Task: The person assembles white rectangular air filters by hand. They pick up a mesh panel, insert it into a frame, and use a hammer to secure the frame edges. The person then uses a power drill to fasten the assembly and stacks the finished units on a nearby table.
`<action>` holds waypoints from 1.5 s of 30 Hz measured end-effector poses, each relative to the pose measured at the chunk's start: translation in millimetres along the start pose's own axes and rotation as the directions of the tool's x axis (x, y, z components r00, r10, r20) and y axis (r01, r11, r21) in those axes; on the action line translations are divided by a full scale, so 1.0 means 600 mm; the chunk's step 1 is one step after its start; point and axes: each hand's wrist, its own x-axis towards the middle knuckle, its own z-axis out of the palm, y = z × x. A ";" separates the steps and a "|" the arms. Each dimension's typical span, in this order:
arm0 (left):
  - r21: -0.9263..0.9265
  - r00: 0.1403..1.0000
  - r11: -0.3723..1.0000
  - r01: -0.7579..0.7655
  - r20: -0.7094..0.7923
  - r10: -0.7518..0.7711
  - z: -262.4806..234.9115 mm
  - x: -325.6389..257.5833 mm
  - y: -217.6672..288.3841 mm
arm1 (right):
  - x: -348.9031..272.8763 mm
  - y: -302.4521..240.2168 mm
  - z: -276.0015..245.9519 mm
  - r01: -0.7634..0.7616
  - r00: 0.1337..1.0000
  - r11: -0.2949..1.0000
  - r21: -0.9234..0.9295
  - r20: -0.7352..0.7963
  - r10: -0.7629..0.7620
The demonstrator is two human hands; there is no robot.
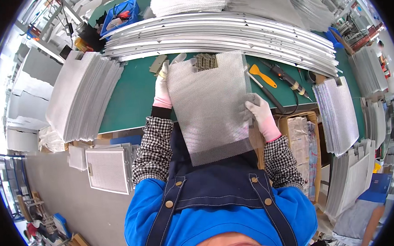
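Now both gloved hands hold a metal mesh sheet [209, 104] above the green bench [129, 100].
Head view: left hand [162, 90] pinches the sheet's edge at 9 o'clock, right hand [259, 113] grips at 3 o'clock; seemingly mid-handling, needing a level, steady hold.

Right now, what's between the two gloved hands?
In the head view, a sheet of metal mesh spans the gap: the left hand grips its left edge, the right hand its right edge, held over the green bench.
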 end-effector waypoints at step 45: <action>-0.243 0.996 0.967 0.080 -0.027 -0.089 -0.048 -0.002 -0.021 | 0.584 -0.542 0.150 0.594 0.696 0.613 0.521 0.050 -0.717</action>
